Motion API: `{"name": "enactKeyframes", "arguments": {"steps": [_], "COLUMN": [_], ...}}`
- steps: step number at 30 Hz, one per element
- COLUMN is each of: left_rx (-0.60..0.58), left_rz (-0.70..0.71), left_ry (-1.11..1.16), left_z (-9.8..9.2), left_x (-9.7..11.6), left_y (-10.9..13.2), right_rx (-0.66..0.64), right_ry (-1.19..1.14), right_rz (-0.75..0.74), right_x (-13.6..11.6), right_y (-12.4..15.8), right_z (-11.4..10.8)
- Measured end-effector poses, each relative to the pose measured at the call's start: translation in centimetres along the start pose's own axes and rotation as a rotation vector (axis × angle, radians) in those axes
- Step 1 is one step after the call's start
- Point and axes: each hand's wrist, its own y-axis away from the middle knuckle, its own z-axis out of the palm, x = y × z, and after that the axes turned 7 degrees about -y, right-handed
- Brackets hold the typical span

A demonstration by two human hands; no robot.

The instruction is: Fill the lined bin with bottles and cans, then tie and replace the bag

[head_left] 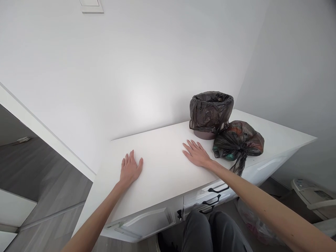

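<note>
Palms lay flat and empty on the white counter [162, 175], fingers spread. The tied black bag [240, 141] sat just right of my right hand [197, 154], in front of the lined bin [211, 112]; my left hand [130, 169] was well apart.

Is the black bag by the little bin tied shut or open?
Tied shut. The black bag is gathered into a knot, its tail hanging over the edge of the cabinet.
</note>
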Motion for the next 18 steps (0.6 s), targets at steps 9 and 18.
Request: {"name": "enactKeyframes", "arguments": {"steps": [9, 18], "left_rx": [0.009, 0.03], "left_rz": [0.022, 0.016], "left_ry": [0.005, -0.003], "left_z": [1.2, 2.7], "left_x": [0.1, 0.4], "left_y": [-2.2, -4.7], "right_rx": [-0.013, -0.012], "right_ry": [-0.018, -0.015], "right_rz": [0.01, 0.011], "right_x": [-0.6, -0.4], "right_y": [-2.5, -4.5], "right_z": [-0.1, 0.2]}}
